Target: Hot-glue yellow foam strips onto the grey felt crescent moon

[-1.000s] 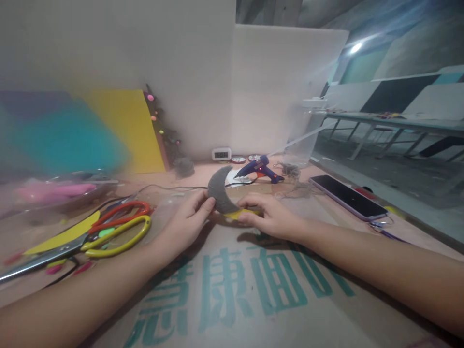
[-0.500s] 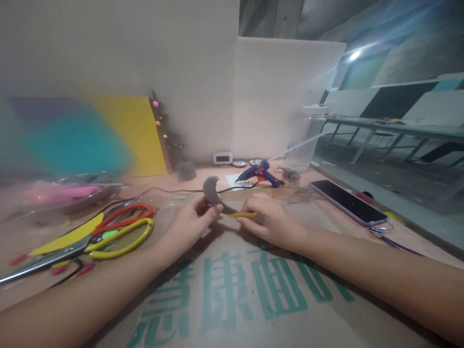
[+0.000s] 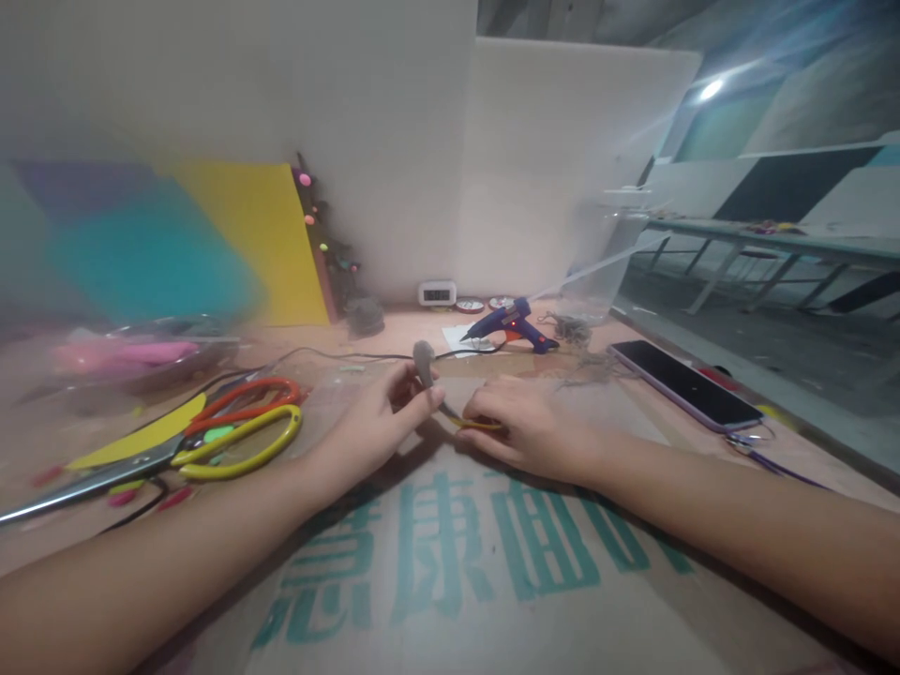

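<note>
A thin bent strip (image 3: 424,362), grey with a yellow edge towards its right end, spans the gap between my two hands above the cardboard. Its material cannot be made out. My left hand (image 3: 372,422) pinches the grey end between thumb and fingers. On the right, the yellow-edged end runs into the closed fingers of my right hand (image 3: 524,427), which hide its tip. Below both hands lies a cardboard sheet (image 3: 548,642) printed with large green characters.
Left of my hands lie large scissors (image 3: 243,450) with orange and yellow handles, beside a yellow piece (image 3: 151,433). A blue glue gun (image 3: 502,322) stands behind the hands near a small digital clock (image 3: 437,293). A phone (image 3: 685,384) rests at the right edge.
The strip's grey end has turned, showing a narrower side instead of its broad curved face. My hands stay in nearly the same place while the camera view has shifted slightly.
</note>
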Action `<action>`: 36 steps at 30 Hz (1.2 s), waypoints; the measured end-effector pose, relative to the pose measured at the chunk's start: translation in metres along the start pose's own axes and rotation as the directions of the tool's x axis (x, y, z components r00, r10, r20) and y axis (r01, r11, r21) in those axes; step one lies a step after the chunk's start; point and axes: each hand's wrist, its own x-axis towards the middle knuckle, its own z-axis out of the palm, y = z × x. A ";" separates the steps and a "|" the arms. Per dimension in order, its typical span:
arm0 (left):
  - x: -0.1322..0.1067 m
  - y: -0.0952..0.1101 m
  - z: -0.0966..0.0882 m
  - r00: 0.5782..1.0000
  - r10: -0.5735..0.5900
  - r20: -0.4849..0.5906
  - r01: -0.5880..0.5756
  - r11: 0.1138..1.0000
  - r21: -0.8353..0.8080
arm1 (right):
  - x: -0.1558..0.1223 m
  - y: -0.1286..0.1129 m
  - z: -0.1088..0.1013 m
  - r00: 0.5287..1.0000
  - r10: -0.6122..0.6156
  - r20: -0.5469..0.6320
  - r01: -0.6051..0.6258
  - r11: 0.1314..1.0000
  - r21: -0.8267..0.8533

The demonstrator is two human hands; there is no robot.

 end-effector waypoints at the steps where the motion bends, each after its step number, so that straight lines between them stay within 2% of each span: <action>1: 0.000 0.000 0.000 1.000 0.001 -0.003 -0.001 1.000 0.004 | 0.000 0.000 -0.001 1.000 0.007 0.011 -0.007 1.000 0.002; 5: 0.000 -0.001 -0.001 1.000 0.007 -0.008 -0.007 1.000 0.027 | 0.000 0.001 -0.004 1.000 -0.011 0.022 0.009 0.998 0.065; 15: 0.000 0.000 -0.001 1.000 0.029 -0.012 -0.028 0.998 0.054 | -0.001 0.004 -0.004 0.997 -0.047 -0.067 0.059 0.978 0.198; 19: -0.001 0.004 -0.001 1.000 0.008 -0.016 -0.006 0.995 0.103 | 0.000 0.003 -0.003 0.996 -0.070 -0.059 0.079 0.984 0.161; 24: -0.002 0.005 -0.002 1.000 0.006 0.003 -0.006 0.988 0.155 | 0.000 0.004 -0.001 0.996 -0.039 -0.076 0.049 0.990 0.130; 31: -0.002 0.002 -0.004 1.000 0.025 0.018 -0.027 0.992 0.122 | 0.000 0.004 -0.001 0.999 -0.025 -0.036 0.029 0.993 0.114; 33: -0.005 0.002 -0.004 1.000 -0.016 0.021 0.013 0.995 0.099 | 0.000 0.004 -0.001 1.000 -0.024 -0.011 0.025 0.993 0.112; 36: -0.009 0.001 -0.002 0.974 -0.228 -0.011 0.228 0.971 0.075 | 0.001 0.005 0.000 1.000 -0.027 0.002 0.027 0.992 0.122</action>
